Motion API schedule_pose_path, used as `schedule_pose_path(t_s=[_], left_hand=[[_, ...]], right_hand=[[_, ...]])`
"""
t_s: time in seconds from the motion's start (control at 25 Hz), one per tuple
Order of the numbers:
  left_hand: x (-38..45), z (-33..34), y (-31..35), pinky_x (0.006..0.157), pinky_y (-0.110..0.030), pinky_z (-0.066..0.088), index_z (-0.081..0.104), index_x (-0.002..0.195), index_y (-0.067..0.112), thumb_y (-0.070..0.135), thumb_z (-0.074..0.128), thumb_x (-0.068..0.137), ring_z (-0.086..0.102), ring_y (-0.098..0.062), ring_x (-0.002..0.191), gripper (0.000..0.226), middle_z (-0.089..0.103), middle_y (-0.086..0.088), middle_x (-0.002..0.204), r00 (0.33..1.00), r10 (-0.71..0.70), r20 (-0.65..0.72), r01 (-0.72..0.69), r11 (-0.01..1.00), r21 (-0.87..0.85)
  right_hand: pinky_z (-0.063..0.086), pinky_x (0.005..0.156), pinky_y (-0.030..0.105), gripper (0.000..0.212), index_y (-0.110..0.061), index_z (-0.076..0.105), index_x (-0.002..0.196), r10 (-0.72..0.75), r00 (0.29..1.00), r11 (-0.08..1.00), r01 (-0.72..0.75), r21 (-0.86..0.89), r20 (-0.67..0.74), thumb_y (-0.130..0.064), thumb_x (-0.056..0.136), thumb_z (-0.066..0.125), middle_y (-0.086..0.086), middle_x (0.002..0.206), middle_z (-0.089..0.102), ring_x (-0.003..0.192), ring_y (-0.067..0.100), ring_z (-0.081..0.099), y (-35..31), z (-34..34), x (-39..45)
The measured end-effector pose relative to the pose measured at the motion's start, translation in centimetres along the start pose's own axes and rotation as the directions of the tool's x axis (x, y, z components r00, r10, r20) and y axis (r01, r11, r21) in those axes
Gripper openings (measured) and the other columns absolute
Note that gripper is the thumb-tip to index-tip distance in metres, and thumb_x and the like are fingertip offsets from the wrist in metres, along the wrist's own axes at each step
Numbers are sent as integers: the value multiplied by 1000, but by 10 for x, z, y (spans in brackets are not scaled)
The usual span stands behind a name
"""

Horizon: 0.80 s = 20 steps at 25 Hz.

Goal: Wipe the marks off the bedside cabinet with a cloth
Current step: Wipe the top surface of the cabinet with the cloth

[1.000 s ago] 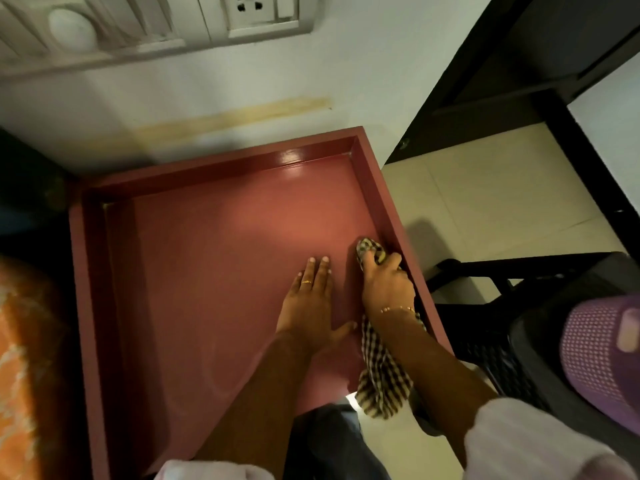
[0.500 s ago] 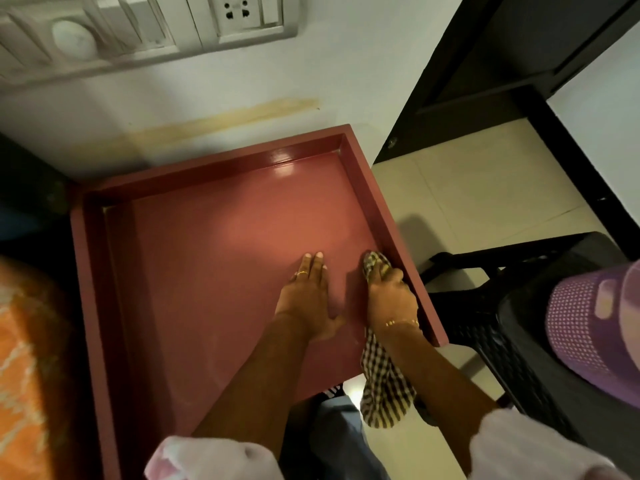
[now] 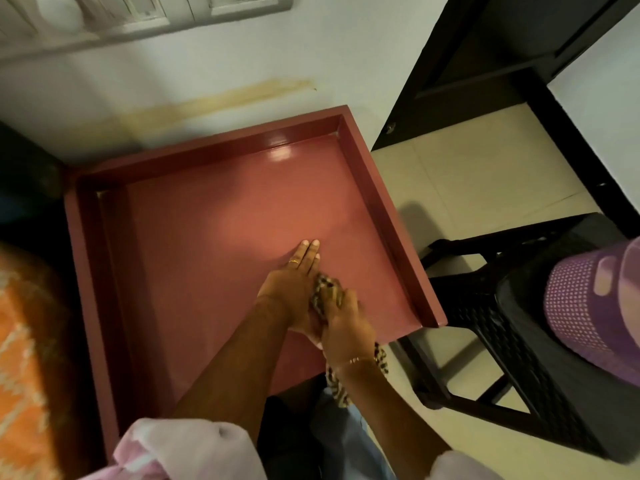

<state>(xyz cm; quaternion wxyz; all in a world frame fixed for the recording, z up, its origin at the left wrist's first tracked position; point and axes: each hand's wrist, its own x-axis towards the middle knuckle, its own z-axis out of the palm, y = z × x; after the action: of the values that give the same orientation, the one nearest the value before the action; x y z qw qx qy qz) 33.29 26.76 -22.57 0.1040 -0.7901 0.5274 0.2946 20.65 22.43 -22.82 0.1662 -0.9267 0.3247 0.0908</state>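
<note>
My right hand [image 3: 346, 318] grips the checked cloth [image 3: 325, 292], bunched on the cabinet top [image 3: 214, 258] near its front right; my left hand [image 3: 294, 282] lies flat beside it, fingers straight. Cloth seems light, soft, limp: hold the wad, not the tail dangling off the edge

Two hands [image 3: 294, 282] [image 3: 346, 323], one cloth [image 3: 325, 292] (checked).

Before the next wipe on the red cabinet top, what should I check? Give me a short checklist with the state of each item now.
1. Checked cloth gripped by right hand: ok.
2. Left hand flat on the glossy red cabinet top, bracing: ok.
3. Cloth touches the surface: cannot tell, hands hide it.
4. Marks left to wipe: cannot tell, glare and blur.
5. Nothing lies in the wiping path ahead: ok.
6. Cloth's loose end hangs over the front edge, not trapped: ok.
</note>
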Motion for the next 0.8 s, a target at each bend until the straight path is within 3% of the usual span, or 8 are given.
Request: schedule_pose_path(t_s=[0.12,0.24,0.32,0.44,0.56,0.68,0.76,0.8], left_hand=[[0,1,-3,119,-36,3,-14,143,-3,77,69,43,-23,-29,140,153,-26,-17,151,999,13,32,-15,999,47],[-1,3,-1,119,-36,3,-15,143,-3,78,69,40,-24,-29,140,156,-27,-16,151,1000,8,21,-9,999,50],[0,4,0,119,-37,2,-15,143,-4,80,68,38,-24,-31,140,157,-27,-18,151,1000,6,10,-6,998,67],[1,6,1,118,-40,4,-16,142,-4,79,68,39,-24,-33,139,157,-28,-20,150,1000,1,26,-4,996,89],[2,3,2,118,-41,2,-16,142,-6,80,67,40,-24,-36,139,157,-27,-23,149,1000,0,29,-4,991,135],[0,2,3,118,-39,-1,-17,141,-6,77,69,42,-24,-34,139,156,-27,-21,150,999,-14,36,9,991,131],[-1,1,4,118,-38,0,-18,141,-5,75,71,42,-24,-33,139,155,-28,-20,150,1000,-13,17,11,992,125],[-2,1,5,118,-38,0,-18,141,-5,74,72,42,-23,-33,139,155,-28,-20,150,1000,-9,14,7,993,120]], right_hand=[[51,35,33,56,-14,68,100,-31,999,999,31,-37,20,-17,48,89,14,88,61,60,29,62,34,-7,-21],[52,62,45,47,-12,53,128,217,974,967,-223,-120,-63,-7,81,61,25,113,50,80,40,59,65,-19,19],[50,65,44,46,-13,51,130,292,948,953,-299,-40,-130,-4,85,53,26,115,47,83,40,57,51,-16,34],[53,55,41,46,-12,57,123,106,994,994,-106,-10,-1,-7,78,66,23,110,53,79,38,59,20,-6,8],[53,39,37,57,-13,66,109,-32,998,996,37,-81,57,-11,55,84,17,93,61,65,31,63,46,-12,-21],[55,66,45,50,-10,53,128,231,973,959,-229,-168,-7,-3,79,63,25,114,52,85,38,60,71,-17,-6],[53,55,44,42,-3,66,108,360,927,923,-370,-104,-109,8,68,66,29,96,56,68,42,59,57,-12,9],[51,46,42,40,-3,71,95,346,934,932,-353,-85,-86,10,57,71,29,85,57,57,41,57,46,-7,11]])
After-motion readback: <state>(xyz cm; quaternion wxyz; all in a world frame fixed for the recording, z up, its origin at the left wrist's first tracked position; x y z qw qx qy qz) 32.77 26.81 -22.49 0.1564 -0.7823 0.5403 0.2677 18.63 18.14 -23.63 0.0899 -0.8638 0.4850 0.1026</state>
